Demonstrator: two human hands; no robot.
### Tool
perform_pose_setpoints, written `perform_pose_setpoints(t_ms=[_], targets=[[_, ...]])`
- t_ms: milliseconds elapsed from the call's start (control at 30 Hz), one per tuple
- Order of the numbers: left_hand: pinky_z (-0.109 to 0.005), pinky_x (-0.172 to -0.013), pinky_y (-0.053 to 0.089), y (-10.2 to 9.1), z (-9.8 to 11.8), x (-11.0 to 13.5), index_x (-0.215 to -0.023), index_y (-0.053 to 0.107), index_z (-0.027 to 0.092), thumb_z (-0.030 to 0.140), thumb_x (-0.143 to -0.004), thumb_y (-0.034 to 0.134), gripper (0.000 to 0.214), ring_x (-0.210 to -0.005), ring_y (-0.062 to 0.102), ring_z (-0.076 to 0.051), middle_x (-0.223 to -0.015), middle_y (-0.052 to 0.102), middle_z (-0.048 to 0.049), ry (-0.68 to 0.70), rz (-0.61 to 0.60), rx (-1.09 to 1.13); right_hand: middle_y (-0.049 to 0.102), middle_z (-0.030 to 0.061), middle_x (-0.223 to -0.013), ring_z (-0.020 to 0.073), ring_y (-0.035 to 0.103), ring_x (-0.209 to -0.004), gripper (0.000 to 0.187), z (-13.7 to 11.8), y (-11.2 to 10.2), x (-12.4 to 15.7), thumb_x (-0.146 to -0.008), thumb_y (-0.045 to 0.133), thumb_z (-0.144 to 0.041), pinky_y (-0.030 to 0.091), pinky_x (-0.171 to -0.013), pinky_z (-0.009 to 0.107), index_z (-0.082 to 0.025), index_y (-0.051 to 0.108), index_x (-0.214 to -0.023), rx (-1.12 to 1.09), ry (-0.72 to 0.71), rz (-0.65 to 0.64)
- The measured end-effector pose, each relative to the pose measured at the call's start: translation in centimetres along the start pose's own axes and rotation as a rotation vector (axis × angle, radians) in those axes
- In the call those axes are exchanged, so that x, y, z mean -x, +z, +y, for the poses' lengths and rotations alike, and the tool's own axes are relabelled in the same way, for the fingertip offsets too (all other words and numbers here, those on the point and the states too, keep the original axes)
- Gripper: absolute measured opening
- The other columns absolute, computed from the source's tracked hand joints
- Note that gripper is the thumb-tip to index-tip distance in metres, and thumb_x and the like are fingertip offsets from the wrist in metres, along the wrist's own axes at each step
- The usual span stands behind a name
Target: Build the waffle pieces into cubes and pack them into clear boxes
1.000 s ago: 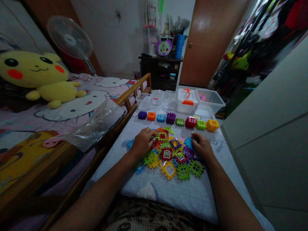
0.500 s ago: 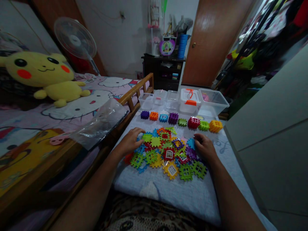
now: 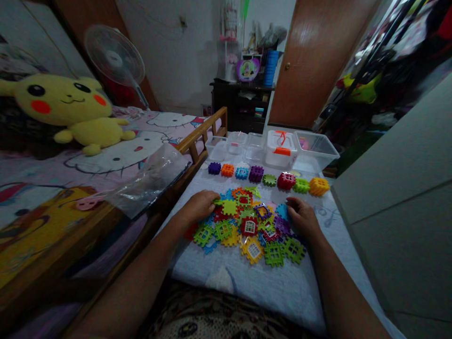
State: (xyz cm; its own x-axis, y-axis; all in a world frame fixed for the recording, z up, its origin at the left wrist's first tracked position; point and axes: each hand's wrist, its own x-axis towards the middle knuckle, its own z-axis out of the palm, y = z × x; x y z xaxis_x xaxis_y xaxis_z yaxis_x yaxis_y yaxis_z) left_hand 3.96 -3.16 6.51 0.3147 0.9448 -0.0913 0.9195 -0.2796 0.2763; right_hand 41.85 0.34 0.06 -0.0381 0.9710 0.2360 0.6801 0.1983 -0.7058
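Note:
A loose pile of notched plastic building tiles in several colours lies on the blue cloth before me. My left hand (image 3: 202,205) is closed at the pile's left side, pinching a green building tile (image 3: 217,202) by its edge. Beside that tile is a solid lime-green tile (image 3: 229,207). At the pile's right side rests my right hand (image 3: 302,215), fingers loosely bent and apart, holding nothing that I can see. Its fingertips are close to a blue tile (image 3: 281,210) and a purple tile (image 3: 282,225); whether they touch is unclear. A red window tile (image 3: 249,226) lies mid-pile.
Behind the pile runs a row of stacked tiles, from a dark purple stack (image 3: 214,168) to a yellow stack (image 3: 319,186). Clear plastic boxes and an orange-handled lidded box (image 3: 281,149) line the far edge. A wooden bed rail (image 3: 197,139) borders the left.
My left hand has moved slightly right and closed on a green tile, which now sits tilted in its fingers. My right hand stays almost where it was.

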Motion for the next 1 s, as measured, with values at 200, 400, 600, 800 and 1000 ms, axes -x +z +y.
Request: perform_pose_setpoints(t_ms=[200, 400, 600, 800, 1000], targets=[[-0.032, -0.094, 0.047, -1.1, 0.4, 0.3, -0.112, 0.067, 0.018, 0.019, -0.087, 0.045, 0.033, -0.105, 0.066, -0.023, -0.112, 0.072, -0.0089, -0.054, 0.134, 0.223, 0.074, 0.0107, -0.099, 0.0245, 0.069, -0.091, 0.038, -0.1, 0.0, -0.1, -0.074, 0.052, -0.032, 0.053, -0.089, 0.042, -0.017, 0.068, -0.104, -0.028, 0.011, -0.009], [-0.031, -0.081, 0.049, -1.2, 0.7, -0.4, -0.114, 0.065, 0.018, 0.024, -0.088, 0.043, 0.035, -0.087, 0.066, -0.021, -0.096, 0.072, -0.0051, -0.060, 0.183, 0.366, 0.074, 0.0106, -0.099, 0.0242, 0.069, -0.090, 0.037, -0.1, 0.0, 0.0, -0.075, 0.051, -0.031, 0.053, -0.088, 0.042, -0.017, 0.068, -0.105, -0.016, 0.002, -0.010], [-0.036, -0.094, 0.047, 0.0, -0.1, -1.6, -0.114, 0.065, 0.015, 0.019, -0.084, 0.045, 0.036, -0.101, 0.064, -0.023, -0.108, 0.069, -0.0097, -0.087, 0.213, 0.327, 0.073, 0.0116, -0.101, 0.0253, 0.069, -0.092, 0.038, 0.1, 0.0, 0.0, -0.076, 0.051, -0.032, 0.053, -0.088, 0.044, -0.016, 0.068, -0.107, -0.003, -0.001, -0.020], [-0.040, -0.102, 0.046, 0.6, -0.9, -2.1, -0.129, 0.056, 0.012, 0.020, -0.070, 0.067, 0.061, -0.118, 0.057, -0.029, -0.129, 0.058, -0.0154, -0.017, 0.108, 0.245, 0.073, 0.0113, -0.101, 0.0247, 0.068, -0.092, 0.038, 0.0, 0.0, 0.0, -0.077, 0.050, -0.032, 0.052, -0.089, 0.043, -0.016, 0.068, -0.106, 0.012, -0.017, -0.011], [-0.036, -0.107, 0.042, 0.8, -0.9, -2.8, -0.131, 0.056, 0.010, 0.012, -0.069, 0.064, 0.062, -0.123, 0.056, -0.028, -0.131, 0.058, -0.0159, -0.002, 0.075, 0.129, 0.074, 0.0117, -0.101, 0.0243, 0.068, -0.091, 0.036, -0.3, 0.0, 0.0, -0.077, 0.050, -0.032, 0.052, -0.088, 0.042, -0.016, 0.069, -0.104, 0.038, -0.023, -0.006]])
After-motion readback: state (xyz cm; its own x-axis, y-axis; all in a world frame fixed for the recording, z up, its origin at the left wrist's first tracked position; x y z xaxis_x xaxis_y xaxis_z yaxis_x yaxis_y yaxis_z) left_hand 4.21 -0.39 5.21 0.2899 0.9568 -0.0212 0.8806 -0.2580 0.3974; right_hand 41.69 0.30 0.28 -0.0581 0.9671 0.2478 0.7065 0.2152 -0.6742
